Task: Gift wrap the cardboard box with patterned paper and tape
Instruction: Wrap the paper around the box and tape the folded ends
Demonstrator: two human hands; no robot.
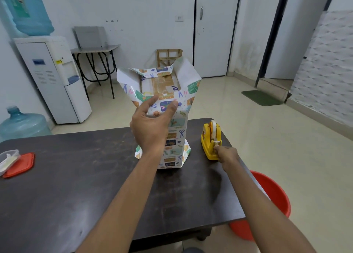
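The cardboard box [161, 84] stands on end on the dark table [76, 176], wrapped round its sides in patterned paper [176, 138]. Its brown taped top shows between loose paper flaps that stand up around it. My left hand [150, 125] grips the near upper edge of the paper-covered box, thumb and fingers curled onto the front flap. My right hand [227, 154] is at the front of the yellow tape dispenser [211, 140], fingertips pinching at the tape end by the cutter. The dispenser sits to the right of the box.
A clear plastic container [8, 160] with an orange lid [20, 165] beside it lies at the table's left edge. A red bucket [271, 199] stands on the floor to the right. A water dispenser [55, 77] and a spare water bottle [23, 125] stand beyond the table on the left.
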